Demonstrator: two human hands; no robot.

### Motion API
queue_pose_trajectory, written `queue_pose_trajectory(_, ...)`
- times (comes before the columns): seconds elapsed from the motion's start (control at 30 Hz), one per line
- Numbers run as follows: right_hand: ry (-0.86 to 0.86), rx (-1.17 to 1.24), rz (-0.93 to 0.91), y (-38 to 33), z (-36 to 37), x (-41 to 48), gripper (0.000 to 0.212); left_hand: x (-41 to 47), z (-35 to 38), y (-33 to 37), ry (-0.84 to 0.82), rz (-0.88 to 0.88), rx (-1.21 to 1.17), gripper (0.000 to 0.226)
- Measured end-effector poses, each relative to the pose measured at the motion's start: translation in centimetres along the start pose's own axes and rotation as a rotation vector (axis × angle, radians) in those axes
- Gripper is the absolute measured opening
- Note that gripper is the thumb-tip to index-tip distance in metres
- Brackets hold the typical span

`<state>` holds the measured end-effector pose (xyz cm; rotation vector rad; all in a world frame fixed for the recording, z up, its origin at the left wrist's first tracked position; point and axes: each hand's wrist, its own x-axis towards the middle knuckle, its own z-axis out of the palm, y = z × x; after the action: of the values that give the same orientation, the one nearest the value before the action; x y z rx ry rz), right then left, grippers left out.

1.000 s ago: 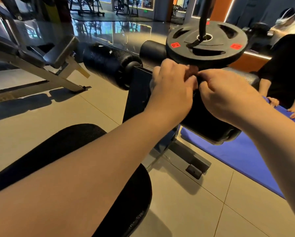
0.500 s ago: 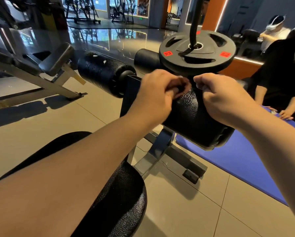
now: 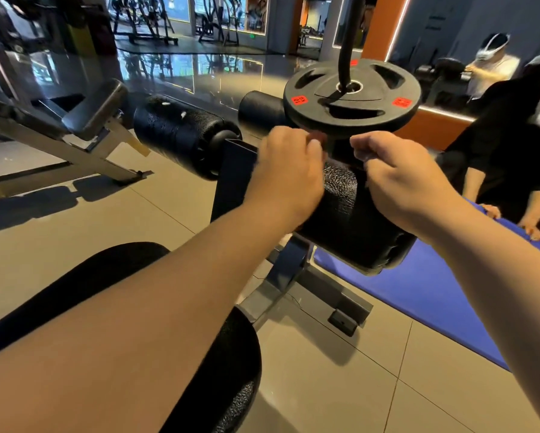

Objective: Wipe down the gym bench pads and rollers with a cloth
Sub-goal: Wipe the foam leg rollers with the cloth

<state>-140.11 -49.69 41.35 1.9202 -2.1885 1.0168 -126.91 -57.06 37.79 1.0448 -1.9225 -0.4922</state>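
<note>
The bench's black seat pad (image 3: pixel 231 385) lies under my left forearm. Ahead, a post carries black foam rollers: one to the left (image 3: pixel 181 132), a far one (image 3: pixel 259 112), and a near right one (image 3: pixel 350 220). My left hand (image 3: pixel 287 176) and my right hand (image 3: pixel 400 179) hover over the top of the near right roller, a short gap apart, fingers curled. A dark strip, apparently the cloth (image 3: pixel 343 159), stretches between them; most of it is hidden and hard to tell from the roller.
A 10 kg weight plate (image 3: pixel 318 117) sits on a bar just above my hands. A blue mat (image 3: pixel 418 292) lies on the tiled floor to the right, with a person in black (image 3: pixel 512 145) kneeling at it. Another bench (image 3: pixel 90 120) stands to the left.
My hands have drawn apart from touching each other to a short gap over the right roller. The view has tipped slightly, showing more of the floor and bench base.
</note>
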Motion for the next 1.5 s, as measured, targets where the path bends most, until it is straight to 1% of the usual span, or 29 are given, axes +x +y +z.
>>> queue_pose_trajectory(0.1,0.004,0.061,0.059,0.1,-0.1,0.1,0.049,-2.5,0.2,0.9,-0.165,0.251,-0.139,0.027)
queue_pose_trajectory(0.17,-0.016,0.062,0.064,0.2,-0.1,0.2,0.052,-3.0,-0.5,-0.3,-0.172,0.346,-0.094,0.028)
queue_pose_trajectory(0.2,-0.029,0.054,0.055,0.3,0.1,0.3,0.052,-2.4,-0.8,-1.1,-0.124,0.311,-0.061,0.027)
queue_pose_trajectory(0.27,-0.052,0.036,0.054,0.5,0.2,0.5,0.048,-0.4,-0.9,-1.9,-0.024,0.136,-0.013,0.024)
queue_pose_trajectory(0.3,-0.057,0.041,0.064,0.6,0.3,0.6,0.047,0.4,-0.7,-1.8,0.001,0.045,0.007,0.025)
queue_pose_trajectory(0.33,-0.054,0.06,0.082,0.6,0.3,0.7,0.046,0.7,-0.4,-1.2,0.005,0.0,0.03,0.026)
queue_pose_trajectory(0.4,-0.025,0.099,0.112,0.6,0.3,0.7,0.045,-0.3,0.3,0.6,-0.042,0.056,0.02,0.031)
queue_pose_trajectory(0.47,0.0,0.1,0.113,0.5,0.2,0.5,0.044,-2.6,0.6,1.5,-0.153,0.208,-0.095,0.033)
queue_pose_trajectory(0.53,0.013,0.144,0.108,0.4,0.2,0.2,0.046,-4.1,-0.1,0.5,-0.238,0.339,-0.159,0.037)
queue_pose_trajectory(0.57,0.018,0.169,0.111,0.5,0.2,0.2,0.046,-3.9,-0.4,-0.4,-0.24,0.368,-0.132,0.039)
queue_pose_trajectory(0.6,0.018,0.177,0.114,0.6,0.1,0.2,0.048,-3.4,-0.7,-1.6,-0.201,0.353,-0.088,0.041)
queue_pose_trajectory(0.67,0.0,0.153,0.12,0.6,0.2,0.3,0.051,-1.8,-1.1,-3.1,-0.073,0.213,-0.017,0.037)
queue_pose_trajectory(0.73,-0.02,0.129,0.128,0.4,0.2,0.3,0.053,-0.8,-0.9,-2.8,-0.001,0.031,-0.058,0.031)
queue_pose_trajectory(0.77,-0.025,0.123,0.131,0.3,0.2,0.3,0.054,-0.9,-0.5,-2.1,0.007,0.006,-0.104,0.031)
queue_pose_trajectory(0.83,-0.021,0.105,0.133,0.2,0.1,0.2,0.054,-2.5,0.4,-0.5,-0.016,0.091,-0.17,0.034)
queue_pose_trajectory(0.9,-0.02,0.083,0.127,0.0,-0.2,0.2,0.053,-5.0,0.8,0.0,-0.108,0.245,-0.203,0.039)
queue_pose_trajectory(0.97,-0.027,0.081,0.118,0.1,-0.2,0.1,0.05,-6.0,0.2,-1.0,-0.164,0.326,-0.158,0.043)
queue_pose_trajectory(1.0,-0.026,0.086,0.109,0.2,-0.1,0.1,0.049,-5.4,-0.1,-1.9,-0.138,0.338,-0.095,0.043)
queue_pose_trajectory(1.07,-0.012,0.106,0.088,0.5,0.1,0.1,0.044,-3.7,-0.5,-3.0,-0.034,0.281,0.015,0.041)
queue_pose_trajectory(1.13,0.006,0.117,0.073,0.3,0.2,0.1,0.035,-2.1,-0.9,-2.2,0.003,0.113,-0.06,0.038)
queue_pose_trajectory(1.17,0.014,0.12,0.067,0.1,0.2,0.0,0.031,-1.8,-0.8,-1.1,-0.018,0.039,-0.136,0.037)
queue_pose_trajectory(1.2,0.021,0.14,0.058,0.0,0.2,-0.1,0.031,-2.0,-0.6,0.1,-0.057,0.014,-0.187,0.039)
queue_pose_trajectory(1.23,0.018,0.171,0.045,-0.2,0.2,-0.2,0.033,-2.4,-0.3,1.1,-0.122,0.04,-0.226,0.046)
queue_pose_trajectory(1.3,-0.011,0.236,0.009,-0.6,0.1,-0.6,0.041,-3.8,-0.1,2.3,-0.337,0.113,-0.384,0.066)
queue_pose_trajectory(1.33,-0.036,0.239,-0.013,-0.5,0.1,-0.8,0.045,-4.2,-0.3,2.1,-0.43,0.119,-0.501,0.075)
queue_pose_trajectory(1.37,-0.075,0.17,-0.048,-0.7,0.0,-1.2,0.049,-4.4,-0.8,1.5,-0.477,0.097,-0.606,0.082)
queue_pose_trajectory(1.43,-0.164,-0.113,-0.159,-1.1,-0.1,-1.7,0.066,-4.5,-2.0,-0.3,-0.448,0.028,-0.685,0.088)
queue_pose_trajectory(1.47,-0.199,-0.226,-0.198,-1.2,0.0,-1.8,0.078,-4.8,-2.5,-1.3,-0.404,0.002,-0.658,0.086)
queue_pose_trajectory(1.5,-0.225,-0.285,-0.182,-1.4,-0.1,-1.8,0.082,-5.1,-2.8,-2.3,-0.351,-0.012,-0.609,0.083)
